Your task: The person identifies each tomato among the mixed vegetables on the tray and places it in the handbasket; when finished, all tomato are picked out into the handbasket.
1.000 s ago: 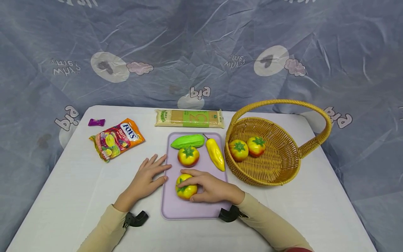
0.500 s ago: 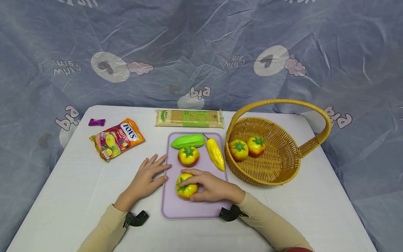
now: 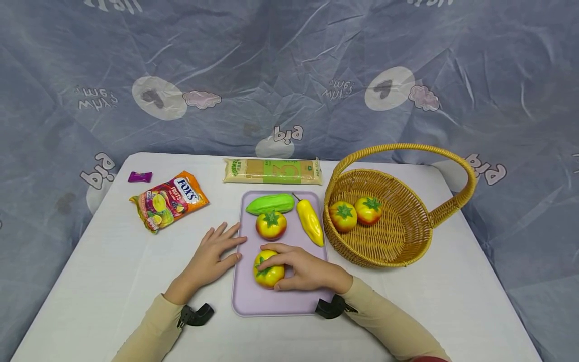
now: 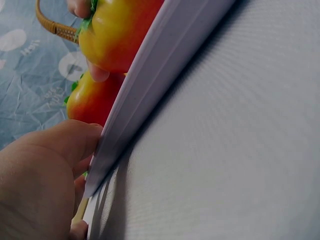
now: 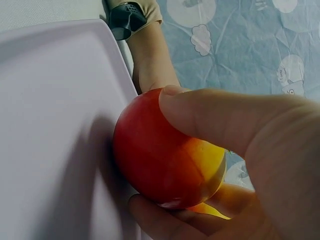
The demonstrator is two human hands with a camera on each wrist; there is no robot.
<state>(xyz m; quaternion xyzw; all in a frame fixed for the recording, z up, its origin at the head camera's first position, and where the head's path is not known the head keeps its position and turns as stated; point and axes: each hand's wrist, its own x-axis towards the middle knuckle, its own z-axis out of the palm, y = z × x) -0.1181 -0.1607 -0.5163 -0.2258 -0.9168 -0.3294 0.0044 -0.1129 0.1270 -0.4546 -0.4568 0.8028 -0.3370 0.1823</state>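
Note:
On the lilac tray [image 3: 280,305], my right hand [image 3: 305,269] grips a yellow-red tomato [image 3: 267,276] with a green leafy top. Thumb and fingers sit on either side of that tomato [image 5: 160,155] in the right wrist view. My left hand [image 3: 210,254] rests at the tray's left rim, fingers spread and fairly straight, the tips touching the edge. The left wrist view shows its thumb against the rim [image 4: 140,85]. Farther back on the tray lie a second tomato [image 3: 271,229], a green ridged vegetable [image 3: 270,204] and a yellow pepper [image 3: 309,223].
Right of the tray stands a wicker basket [image 3: 402,256] with a tall arched handle; two tomatoes [image 3: 356,213] lie inside. A noodle packet [image 3: 273,171] lies behind the tray. At left are a Fox's candy bag [image 3: 169,201] and a small purple wrapped candy [image 3: 140,177].

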